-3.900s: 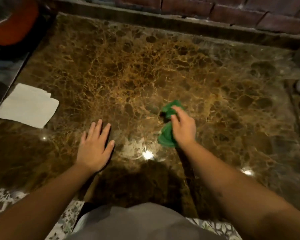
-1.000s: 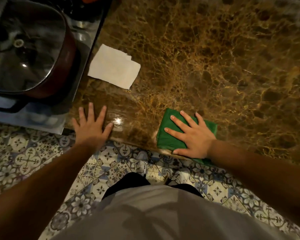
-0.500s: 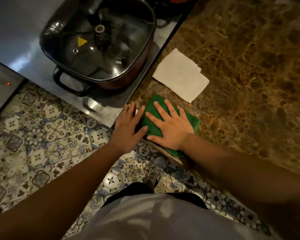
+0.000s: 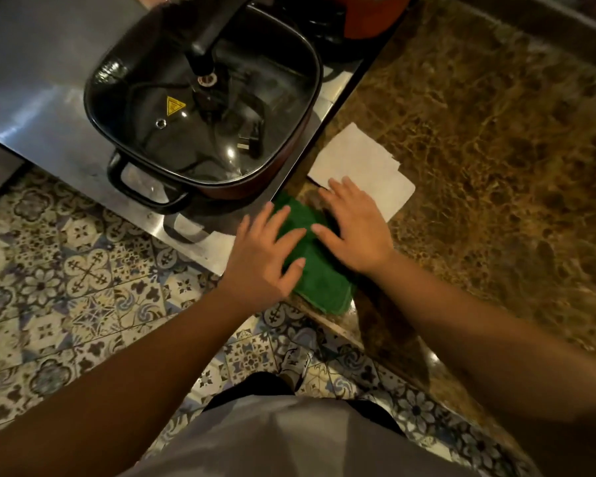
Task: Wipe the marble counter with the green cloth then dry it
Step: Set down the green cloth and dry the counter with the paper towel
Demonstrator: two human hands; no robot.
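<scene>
Green cloth [image 4: 319, 275]: folded flat at the near left corner of the marble counter [image 4: 496, 149], its near end reaching the counter's front edge, its far end just beside the steel surface.
Left hand [image 4: 265, 256]: fingers spread, palm down, lying over the left part of the green cloth, wrist out past the counter edge above the floor.
Right hand [image 4: 353, 227]: fingers spread and flat, palm down, covering the right part of the green cloth; its fingertips reach the near edge of the paper towel.
Hands together: side by side, the left hand's fingers just short of the right hand's thumb.
Paper towel [image 4: 362, 166]: white, folded, flat on the marble counter just behind the green cloth.
Steel surface [image 4: 42, 84]: brushed metal, butting against the left side of the marble counter.
Electric pot [image 4: 203, 108]: square, dark glass lid with a yellow warning sticker, black side handle, standing on the steel surface.
Floor tiles [image 4: 66, 287]: patterned, below the counter edge.
Person: grey shirt at the bottom of view, one shoe visible on the floor tiles.
</scene>
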